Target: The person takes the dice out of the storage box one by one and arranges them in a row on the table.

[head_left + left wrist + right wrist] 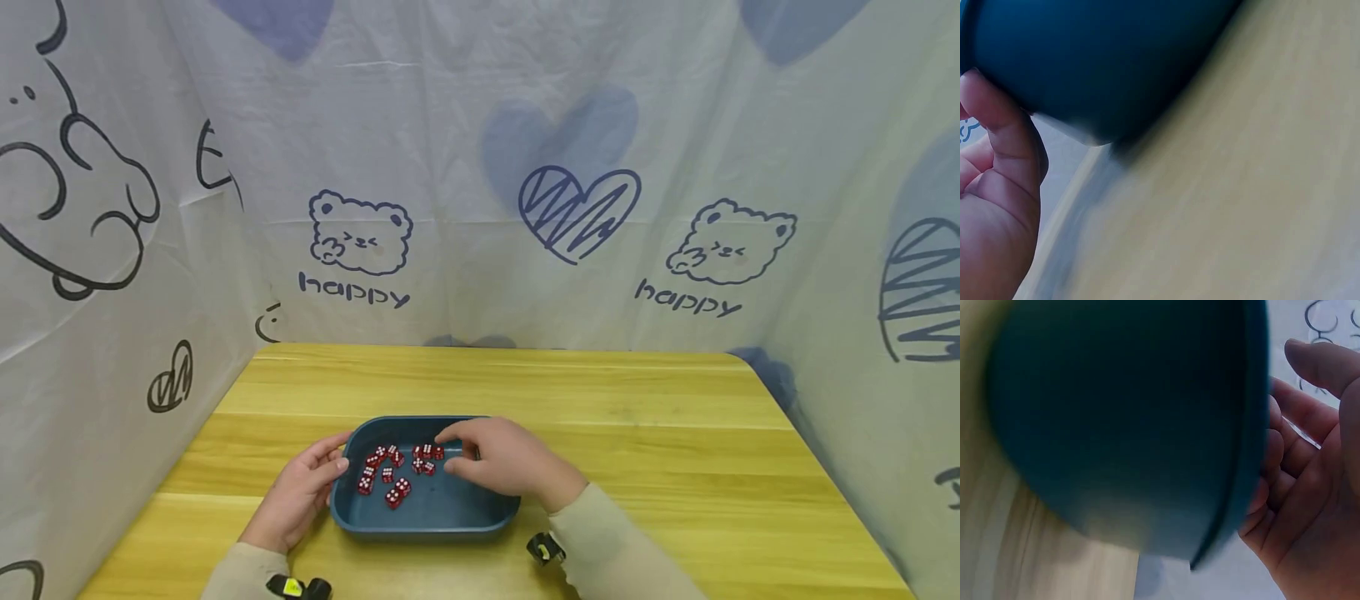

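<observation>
A dark blue rectangular plastic tray with rounded corners stands on the table in the head view. Several red dice with white pips lie in its left and middle part. My left hand holds the tray by its left end, thumb at the rim and fingers along the outer wall. Over the tray's right part hovers my right hand, its fingers bent and its thumb apart, near the rightmost dice. Nothing shows between its fingertips. Both wrist views show the tray's outer wall close up, hiding the dice.
The tray stands on a yellow wood-grain table. A white cloth printed with hearts and bear faces hangs behind the table and along both sides. Black wrist devices sit on both sleeves.
</observation>
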The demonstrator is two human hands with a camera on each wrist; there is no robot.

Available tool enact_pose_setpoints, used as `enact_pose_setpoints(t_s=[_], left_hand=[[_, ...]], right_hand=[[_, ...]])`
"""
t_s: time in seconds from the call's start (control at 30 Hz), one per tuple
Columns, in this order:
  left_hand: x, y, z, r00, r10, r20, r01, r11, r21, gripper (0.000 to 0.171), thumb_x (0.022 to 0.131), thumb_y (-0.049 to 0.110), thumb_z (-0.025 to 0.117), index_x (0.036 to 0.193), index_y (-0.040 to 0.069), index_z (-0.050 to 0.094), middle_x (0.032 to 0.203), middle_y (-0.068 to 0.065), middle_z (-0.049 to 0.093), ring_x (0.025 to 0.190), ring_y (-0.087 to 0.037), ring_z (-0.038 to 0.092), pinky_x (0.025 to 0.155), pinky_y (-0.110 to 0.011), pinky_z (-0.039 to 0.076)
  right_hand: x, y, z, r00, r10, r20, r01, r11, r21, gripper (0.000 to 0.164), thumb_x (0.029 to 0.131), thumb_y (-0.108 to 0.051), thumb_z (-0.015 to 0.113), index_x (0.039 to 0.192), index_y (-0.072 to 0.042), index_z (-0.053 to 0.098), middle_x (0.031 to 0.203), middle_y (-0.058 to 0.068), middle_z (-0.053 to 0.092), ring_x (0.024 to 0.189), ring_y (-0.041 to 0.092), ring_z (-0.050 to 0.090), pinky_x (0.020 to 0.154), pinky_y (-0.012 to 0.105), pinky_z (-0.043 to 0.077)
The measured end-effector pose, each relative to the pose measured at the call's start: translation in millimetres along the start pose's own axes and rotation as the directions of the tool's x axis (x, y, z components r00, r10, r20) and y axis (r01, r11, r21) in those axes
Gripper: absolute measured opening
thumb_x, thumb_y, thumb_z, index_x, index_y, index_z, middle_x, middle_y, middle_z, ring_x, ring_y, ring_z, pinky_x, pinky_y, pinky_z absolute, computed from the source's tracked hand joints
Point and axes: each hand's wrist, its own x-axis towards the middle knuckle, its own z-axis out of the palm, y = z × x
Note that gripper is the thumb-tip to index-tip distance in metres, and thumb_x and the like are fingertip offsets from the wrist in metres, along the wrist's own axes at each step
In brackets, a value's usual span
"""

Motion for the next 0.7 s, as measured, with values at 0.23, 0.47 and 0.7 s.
enact_pose_setpoints(t_s=[0.23,0.47,0.7], left_hand=[[-0.2,3.5,0.6,1.000,0.012,0.009,-0.012,1.000,0.015,0.055,0.103,0.012,0.059,0.153,0.000,0.039,0.108,-0.012,0.049,0.075,-0.013,0.051,0.057,-0.022,0.045],[-1.6,7.9,-0.2,0.999,0.033,0.016,-0.033,0.999,0.028,0.054,0.103,0.010,0.057,0.152,-0.002,0.039,0.107,-0.012,0.051,0.071,-0.011,0.050,0.057,-0.020,0.045],[-0.4,6.2,1.6,0.999,0.031,0.032,-0.032,0.999,0.015,0.054,0.102,0.007,0.058,0.151,-0.005,0.038,0.106,-0.013,0.052,0.071,-0.012,0.052,0.056,-0.020,0.045]], right_hand=[[18,-16,10,0.996,-0.036,0.083,0.040,0.998,-0.044,0.036,0.098,-0.038,0.066,0.133,-0.026,0.067,0.068,-0.012,0.056,0.058,0.005,0.049,0.058,0.024,0.043],[42,-26,29,0.982,-0.025,0.187,0.044,0.994,-0.098,0.042,0.096,-0.039,0.068,0.135,-0.026,0.065,0.075,-0.012,0.057,0.067,0.005,0.051,0.066,0.025,0.044],[45,-23,43,0.972,0.022,0.234,0.004,0.994,-0.109,0.040,0.095,-0.037,0.070,0.134,-0.028,0.066,0.077,-0.013,0.057,0.068,0.005,0.051,0.062,0.025,0.043]])
